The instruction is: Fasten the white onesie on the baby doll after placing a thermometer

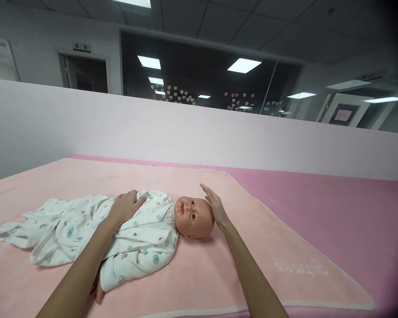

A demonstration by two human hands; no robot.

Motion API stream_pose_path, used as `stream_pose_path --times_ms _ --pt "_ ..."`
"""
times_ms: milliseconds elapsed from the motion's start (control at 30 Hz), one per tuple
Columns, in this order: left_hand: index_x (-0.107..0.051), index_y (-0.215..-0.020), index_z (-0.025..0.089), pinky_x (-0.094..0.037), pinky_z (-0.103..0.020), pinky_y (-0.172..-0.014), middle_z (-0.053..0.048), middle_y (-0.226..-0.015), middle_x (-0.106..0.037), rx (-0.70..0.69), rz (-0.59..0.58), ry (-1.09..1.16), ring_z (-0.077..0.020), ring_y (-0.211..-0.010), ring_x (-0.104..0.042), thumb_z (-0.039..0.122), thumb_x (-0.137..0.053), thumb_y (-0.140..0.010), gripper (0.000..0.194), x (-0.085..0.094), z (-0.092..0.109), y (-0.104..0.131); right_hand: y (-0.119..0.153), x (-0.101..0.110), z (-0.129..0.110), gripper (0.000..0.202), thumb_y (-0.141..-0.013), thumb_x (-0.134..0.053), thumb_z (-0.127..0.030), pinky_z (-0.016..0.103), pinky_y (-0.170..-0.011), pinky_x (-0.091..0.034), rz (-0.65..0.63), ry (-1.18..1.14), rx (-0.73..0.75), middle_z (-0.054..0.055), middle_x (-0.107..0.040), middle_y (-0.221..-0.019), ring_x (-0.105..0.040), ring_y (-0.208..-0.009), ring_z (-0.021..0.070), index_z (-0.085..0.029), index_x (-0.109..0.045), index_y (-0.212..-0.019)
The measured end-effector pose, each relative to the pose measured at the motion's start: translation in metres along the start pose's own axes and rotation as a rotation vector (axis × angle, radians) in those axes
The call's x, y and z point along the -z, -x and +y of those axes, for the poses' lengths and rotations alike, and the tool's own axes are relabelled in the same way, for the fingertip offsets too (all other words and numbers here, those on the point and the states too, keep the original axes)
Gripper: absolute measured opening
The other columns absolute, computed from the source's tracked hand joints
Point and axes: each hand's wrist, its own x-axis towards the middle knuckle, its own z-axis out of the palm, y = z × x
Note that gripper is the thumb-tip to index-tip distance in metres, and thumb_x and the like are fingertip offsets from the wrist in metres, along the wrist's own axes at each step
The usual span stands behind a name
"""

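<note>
On pink blanket [239, 265], unreadable white lettering [300, 268] beside doll [152, 229]

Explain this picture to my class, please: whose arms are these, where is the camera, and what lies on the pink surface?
There is no machine here. The camera sits on a person's head and looks forward and down, so the two bare arms reaching in from the bottom are that person's own. A baby doll in a white patterned sleepsuit lies on its back on a light pink blanket, spread over a darker pink surface. The left hand rests flat on the doll's chest. The right hand, fingers open, cups the top of the doll's head. Neither hand grips anything. Behind stands a pale partition, with an office beyond.
</note>
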Motion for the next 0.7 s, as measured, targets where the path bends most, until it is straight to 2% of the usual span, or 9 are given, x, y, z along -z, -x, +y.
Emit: stream_pose_path --times_ms 100,167,200,300,367,400,533,567,700 --pt "-0.051 -0.089 0.018 -0.037 -0.039 -0.086 -0.01 -0.09 -0.063 -0.01 -0.01 0.007 -0.0266 -0.093 -0.056 0.055 -0.023 -0.079 0.047 -0.002 -0.002 -0.001 -0.003 0.004 0.004 0.056 -0.079 -0.042 -0.057 0.037 -0.106 -0.022 0.128 -0.035 0.04 0.001 -0.032 -0.138 -0.027 -0.128 0.0178 -0.026 -0.042 -0.125" --pt "-0.051 -0.096 0.018 -0.035 -0.04 -0.089 -0.01 -0.097 -0.061 -0.019 -0.021 0.014 -0.027 -0.098 -0.054 0.055 -0.023 -0.079 0.049 -0.004 -0.004 -0.002 -0.002 0.004 0.002 0.056 -0.078 -0.043 -0.057 0.037 -0.105 -0.025 0.161 -0.063 0.047 0.001 -0.031 -0.138 -0.03 -0.126 0.0185 -0.027 -0.041 -0.126" --pt "-0.05 -0.101 0.018 -0.034 -0.041 -0.091 -0.011 -0.101 -0.06 -0.021 -0.027 0.018 -0.0274 -0.1 -0.052 0.055 -0.023 -0.079 0.051 -0.005 -0.006 -0.002 0.0 0.003 0.0 0.056 -0.077 -0.045 -0.057 0.037 -0.104 -0.026 0.122 -0.063 0.035 0.001 -0.034 -0.137 -0.032 -0.125 0.0199 -0.026 -0.044 -0.124" --pt "-0.047 -0.112 0.019 -0.033 -0.042 -0.093 -0.011 -0.11 -0.056 -0.021 -0.053 0.031 -0.0286 -0.105 -0.049 0.056 -0.024 -0.078 0.055 -0.009 -0.009 -0.005 0.004 -0.002 -0.006 0.05 -0.073 -0.052 -0.055 0.038 -0.097 -0.035 -0.134 -0.022 -0.044 0.006 -0.052 -0.122 -0.047 -0.113 0.0245 -0.02 -0.06 -0.106" --pt "-0.045 -0.116 0.02 -0.033 -0.042 -0.094 -0.01 -0.113 -0.055 -0.017 -0.07 0.039 -0.029 -0.107 -0.048 0.057 -0.025 -0.078 0.057 -0.01 -0.011 -0.006 0.005 -0.004 -0.007 0.044 -0.073 -0.052 -0.054 0.038 -0.094 -0.038 -0.218 -0.009 -0.075 0.007 -0.059 -0.112 -0.052 -0.105 0.0245 -0.018 -0.065 -0.097" --pt "-0.045 -0.118 0.021 -0.032 -0.043 -0.094 -0.01 -0.114 -0.055 -0.014 -0.074 0.042 -0.0292 -0.107 -0.048 0.057 -0.025 -0.078 0.057 -0.011 -0.011 -0.006 0.005 -0.004 -0.007 0.043 -0.074 -0.051 -0.053 0.038 -0.094 -0.037 -0.198 -0.01 -0.071 0.007 -0.06 -0.111 -0.052 -0.105 0.0238 -0.019 -0.065 -0.095" --pt "-0.044 -0.122 0.022 -0.032 -0.043 -0.095 -0.01 -0.12 -0.051 -0.003 -0.052 0.08 -0.0292 -0.109 -0.047 0.056 -0.028 -0.078 0.057 -0.01 -0.011 -0.005 0.001 -0.002 -0.001 0.046 -0.073 -0.052 -0.055 0.038 -0.103 -0.028 0.022 0.011 0.027 0.004 -0.053 -0.121 -0.042 -0.118 0.021 -0.023 -0.061 -0.104" --pt "-0.043 -0.122 0.023 -0.034 -0.042 -0.094 -0.009 -0.122 -0.05 -0.007 -0.034 0.112 -0.0286 -0.108 -0.048 0.055 -0.029 -0.078 0.056 -0.01 -0.01 -0.005 0.001 -0.002 0.0 0.047 -0.072 -0.052 -0.055 0.038 -0.103 -0.027 0.035 0.028 0.046 0.004 -0.052 -0.122 -0.041 -0.119 0.021 -0.023 -0.061 -0.105" --pt "-0.047 -0.118 0.024 -0.04 -0.033 -0.089 -0.006 -0.124 -0.046 -0.136 0.11 0.359 -0.0228 -0.107 -0.049 0.048 -0.037 -0.079 0.047 -0.002 0.001 0.001 0.003 -0.005 0.002 0.042 -0.077 -0.048 -0.053 0.04 -0.099 -0.034 -0.14 0.127 0.03 0.006 -0.056 -0.117 -0.049 -0.111 0.0223 -0.02 -0.064 -0.098"
